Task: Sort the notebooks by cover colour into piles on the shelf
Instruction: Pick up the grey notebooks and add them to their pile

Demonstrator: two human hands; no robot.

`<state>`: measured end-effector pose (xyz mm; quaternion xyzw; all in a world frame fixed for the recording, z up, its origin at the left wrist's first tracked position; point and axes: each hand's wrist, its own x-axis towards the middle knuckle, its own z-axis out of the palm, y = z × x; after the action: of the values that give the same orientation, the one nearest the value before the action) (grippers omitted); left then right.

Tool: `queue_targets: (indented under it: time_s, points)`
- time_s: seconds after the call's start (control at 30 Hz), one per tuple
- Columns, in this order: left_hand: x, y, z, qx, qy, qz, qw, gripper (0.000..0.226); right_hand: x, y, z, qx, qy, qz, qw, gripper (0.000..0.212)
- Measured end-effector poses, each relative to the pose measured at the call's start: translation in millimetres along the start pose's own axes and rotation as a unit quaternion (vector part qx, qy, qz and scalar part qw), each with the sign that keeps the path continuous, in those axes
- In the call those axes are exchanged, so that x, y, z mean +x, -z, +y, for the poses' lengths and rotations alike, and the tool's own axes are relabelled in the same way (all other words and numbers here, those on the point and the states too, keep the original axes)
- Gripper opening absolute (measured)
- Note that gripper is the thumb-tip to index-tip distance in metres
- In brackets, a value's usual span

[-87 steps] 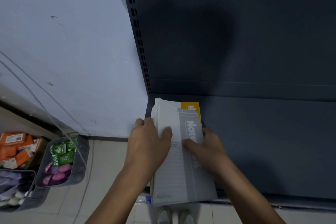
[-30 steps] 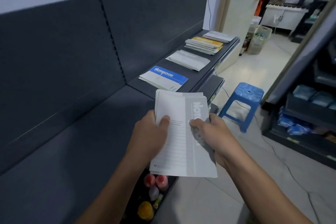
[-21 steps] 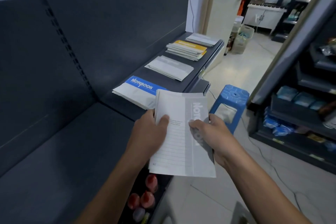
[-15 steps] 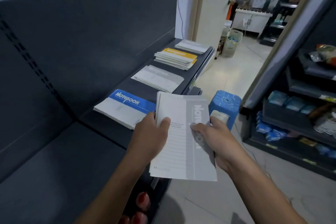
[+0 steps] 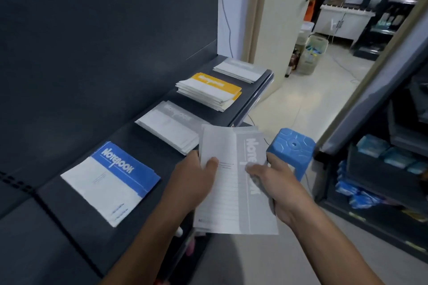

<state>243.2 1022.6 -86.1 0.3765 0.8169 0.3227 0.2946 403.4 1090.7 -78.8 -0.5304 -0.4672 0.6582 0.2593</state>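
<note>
I hold a stack of notebooks with a grey cover on top, out in front of the dark shelf. My left hand grips its left edge, thumb on the cover. My right hand grips its right edge. On the shelf lie several piles: a blue notebook nearest, then a grey pile, a yellow pile, and another grey pile at the far end.
A blue plastic stool stands on the tiled floor right of my hands. A dark rack with blue packets lines the right side. A lower shelf with small items sits beneath the stack. A doorway opens beyond the shelf end.
The view swung from the shelf's left corner to its right end. I carried the stack along in both hands, and the sorted piles have come closer.
</note>
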Motion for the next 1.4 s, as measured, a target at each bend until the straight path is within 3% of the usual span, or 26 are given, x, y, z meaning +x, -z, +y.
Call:
queue_targets:
  time_s: [0.23, 0.43, 0.73, 0.93, 1.27, 1.4]
  points:
    - [49.4, -10.6, 25.3, 0.01, 0.05, 0.04, 0.998, 0.032, 81.0, 12.1, -37.4, -0.056, 0.002, -0.071, 0.996, 0.031]
    - [103.2, 12.8, 28.7, 0.125, 0.106, 0.069, 0.984, 0.039, 152.1, -24.1, -73.5, -0.141, 0.029, -0.135, 0.98, 0.031]
    - [150.1, 36.7, 15.5, 0.032, 0.212, 0.152, 0.965, 0.045, 229.7, -86.8, -116.2, -0.277, 0.106, -0.261, 0.919, 0.035]
    - [167.8, 41.4, 10.7, 0.015, 0.279, 0.23, 0.932, 0.042, 267.2, -132.3, -129.8, -0.344, 0.134, -0.287, 0.884, 0.014]
    - [186.4, 24.5, -22.5, 0.102, 0.384, 0.265, 0.879, 0.035, 304.1, -164.7, -112.6, -0.538, 0.217, -0.367, 0.727, 0.013]
    - [191.0, 19.9, -27.1, 0.128, 0.387, 0.265, 0.874, 0.037, 304.3, -171.1, -109.6, -0.576, 0.234, -0.365, 0.693, 0.014]
